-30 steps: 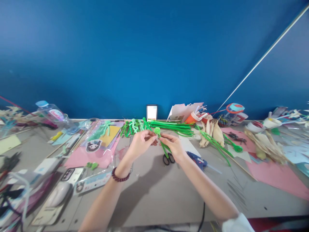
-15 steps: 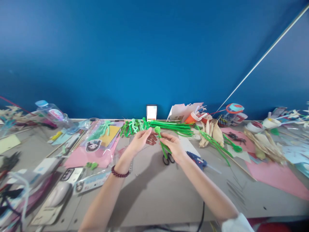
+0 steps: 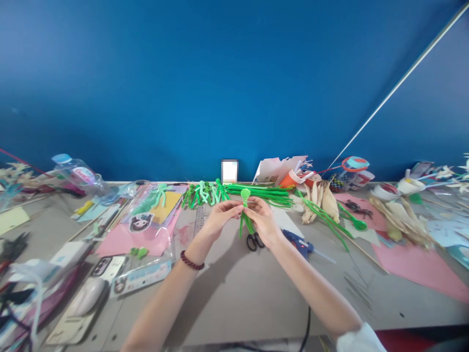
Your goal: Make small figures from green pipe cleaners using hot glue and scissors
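Note:
A green pipe-cleaner piece (image 3: 245, 195) with a round coiled head and several stems hanging down is held upright between both hands. My left hand (image 3: 224, 216) pinches it just under the head from the left, a bead bracelet on that wrist. From the other side my right hand (image 3: 261, 220) grips the same spot, thumb and fingers closed. Below the stems lie black-handled scissors (image 3: 252, 242), partly hidden by my right hand. Behind the hands is a bundle of straight green pipe cleaners (image 3: 264, 192), with twisted green pieces (image 3: 203, 192) to its left.
A blue glue gun (image 3: 298, 243) lies right of my right hand. Pink sheets and a plastic sleeve (image 3: 141, 222) are at left, near a phone and mouse (image 3: 86, 297). Dried husks (image 3: 328, 203) and an orange cup (image 3: 289, 179) stand back right. A blue wall (image 3: 227, 88) closes off the far edge.
My left hand has moved right and closed on the green piece under its head. The coiled head has shifted slightly right and up, its flat face now turned toward me.

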`<state>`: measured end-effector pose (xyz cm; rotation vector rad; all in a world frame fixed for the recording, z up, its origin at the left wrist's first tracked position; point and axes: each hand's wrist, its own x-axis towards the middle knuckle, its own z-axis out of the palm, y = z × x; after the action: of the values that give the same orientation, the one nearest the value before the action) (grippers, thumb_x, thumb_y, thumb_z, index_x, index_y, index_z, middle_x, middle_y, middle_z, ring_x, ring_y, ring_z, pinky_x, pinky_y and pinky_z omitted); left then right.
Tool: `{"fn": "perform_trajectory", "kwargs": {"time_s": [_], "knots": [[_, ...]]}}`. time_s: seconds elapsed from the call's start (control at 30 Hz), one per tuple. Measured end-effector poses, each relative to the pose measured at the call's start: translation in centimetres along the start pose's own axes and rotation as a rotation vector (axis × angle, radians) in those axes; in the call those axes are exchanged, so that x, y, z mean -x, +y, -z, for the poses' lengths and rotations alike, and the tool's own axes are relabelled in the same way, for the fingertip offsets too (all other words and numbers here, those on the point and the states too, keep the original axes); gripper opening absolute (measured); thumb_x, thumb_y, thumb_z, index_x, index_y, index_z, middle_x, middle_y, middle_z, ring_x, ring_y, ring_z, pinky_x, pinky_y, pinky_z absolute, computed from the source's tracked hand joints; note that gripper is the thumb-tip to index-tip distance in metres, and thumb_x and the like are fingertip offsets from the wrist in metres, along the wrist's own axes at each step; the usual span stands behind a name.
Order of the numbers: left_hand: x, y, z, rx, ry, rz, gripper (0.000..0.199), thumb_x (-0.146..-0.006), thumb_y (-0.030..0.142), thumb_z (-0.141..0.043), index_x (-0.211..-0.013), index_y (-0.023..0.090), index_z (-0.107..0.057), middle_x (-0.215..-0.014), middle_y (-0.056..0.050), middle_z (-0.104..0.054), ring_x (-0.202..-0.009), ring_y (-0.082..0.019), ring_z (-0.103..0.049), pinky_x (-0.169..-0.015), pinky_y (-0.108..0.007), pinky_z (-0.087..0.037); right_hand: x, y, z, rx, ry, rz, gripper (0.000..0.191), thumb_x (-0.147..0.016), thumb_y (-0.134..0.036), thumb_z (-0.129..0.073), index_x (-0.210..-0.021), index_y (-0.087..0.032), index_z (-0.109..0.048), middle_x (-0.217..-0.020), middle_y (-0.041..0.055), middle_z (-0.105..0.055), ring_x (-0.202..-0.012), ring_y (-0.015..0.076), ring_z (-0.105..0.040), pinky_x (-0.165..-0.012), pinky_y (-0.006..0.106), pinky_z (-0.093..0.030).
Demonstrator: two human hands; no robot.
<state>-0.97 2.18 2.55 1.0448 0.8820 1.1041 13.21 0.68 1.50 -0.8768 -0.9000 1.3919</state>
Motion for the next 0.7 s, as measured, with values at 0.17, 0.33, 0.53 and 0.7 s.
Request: {"fn": "perform_trajectory", "kwargs": {"time_s": [0.17,0.33,0.53,0.7], "knots": [[0.3,-0.3,-0.8,0.112,0.017,0.069,0.028,-0.059,0.037,-0.077,-0.076,0.016,-0.069,-0.068,0.000,-0.063,-0.058,-0.007,-0.051,-0.056,-0.020,-0.040,0.0,0.3,0.1,0.038,-0.007,0.015,0.037,-0.063,-0.028,-0.077,-0.092,-0.022,-0.055,-0.080,-0.0022,-0.063,-0.073,0.0125,-0.059,-0.067,0.025,-0.046],[0.0,-1.0,-0.6,0.217,0.017,0.100,0.023,-0.059,0.031,-0.079,-0.069,0.014,-0.069,-0.065,0.000,-0.059,-0.058,-0.006,-0.049,-0.054,-0.019,-0.037,0.0,0.4,0.4,0.118,-0.031,0.055,0.035,-0.064,-0.029,-0.076,-0.092,-0.022,-0.055,-0.079,-0.0019,-0.065,-0.074,0.0135,-0.062,-0.069,0.026,-0.049],[-0.2,-0.7,-0.6,0.222,0.056,0.063,0.022,-0.057,0.029,-0.080,-0.067,0.014,-0.068,-0.066,0.000,-0.060,-0.059,-0.007,-0.050,-0.056,-0.021,-0.038,0.0,0.2,0.3,0.205,-0.022,0.122,0.030,-0.065,-0.030,-0.075,-0.086,-0.022,-0.056,-0.081,-0.0012,-0.065,-0.077,0.0141,-0.062,-0.072,0.026,-0.050],[0.2,0.1,-0.8,0.181,0.104,0.051,0.023,-0.056,0.029,-0.080,-0.069,0.015,-0.067,-0.072,0.000,-0.062,-0.065,-0.009,-0.055,-0.062,-0.022,-0.042,-0.1,0.0,0.8,0.375,0.007,0.234,0.024,-0.072,-0.037,-0.068,-0.088,-0.020,-0.061,-0.088,0.0040,-0.066,-0.080,0.0169,-0.063,-0.076,0.030,-0.051]]}}
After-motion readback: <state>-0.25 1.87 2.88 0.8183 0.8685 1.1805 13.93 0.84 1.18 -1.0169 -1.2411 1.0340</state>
